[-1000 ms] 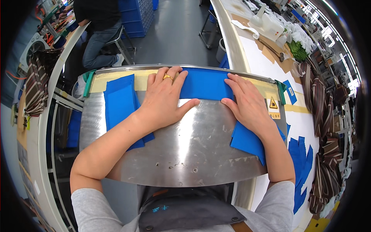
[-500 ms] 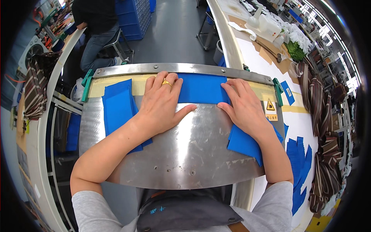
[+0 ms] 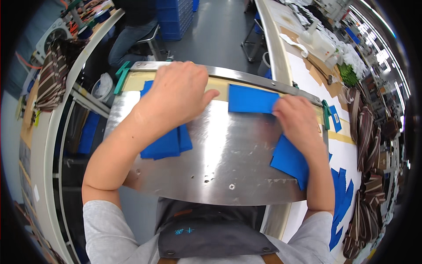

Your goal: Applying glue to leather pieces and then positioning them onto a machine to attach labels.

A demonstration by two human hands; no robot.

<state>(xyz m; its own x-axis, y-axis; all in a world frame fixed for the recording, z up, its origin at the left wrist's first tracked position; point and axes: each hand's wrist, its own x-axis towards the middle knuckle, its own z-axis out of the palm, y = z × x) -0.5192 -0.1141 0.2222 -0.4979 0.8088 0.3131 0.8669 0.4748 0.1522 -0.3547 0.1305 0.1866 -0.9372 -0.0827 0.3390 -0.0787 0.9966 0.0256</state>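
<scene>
A flat blue fabric piece (image 3: 250, 99) lies along the far edge of a metal plate (image 3: 211, 158). Its right end is pinched in the closed fingers of my right hand (image 3: 296, 118). My left hand (image 3: 178, 90) is raised at the far metal bar (image 3: 241, 75), away from that piece; its thumb stands apart and the other fingers bend down, partly hidden. Beneath my left forearm is a stack of blue fabric pieces (image 3: 165, 144), partly covered. More blue fabric (image 3: 288, 159) rests on the plate beside my right forearm.
Green clamps (image 3: 121, 77) hold the bar's ends. On the right-hand table lie blue strips (image 3: 340, 198), striped brown cloth (image 3: 362, 119) and a white plastic bottle (image 3: 314, 37). A person sits on a stool (image 3: 151, 39) near blue crates (image 3: 173, 17) at the far left.
My left hand has lifted off the blue piece and moved left. My right hand has closed on its right end. The whole view has shifted and tilted slightly.
</scene>
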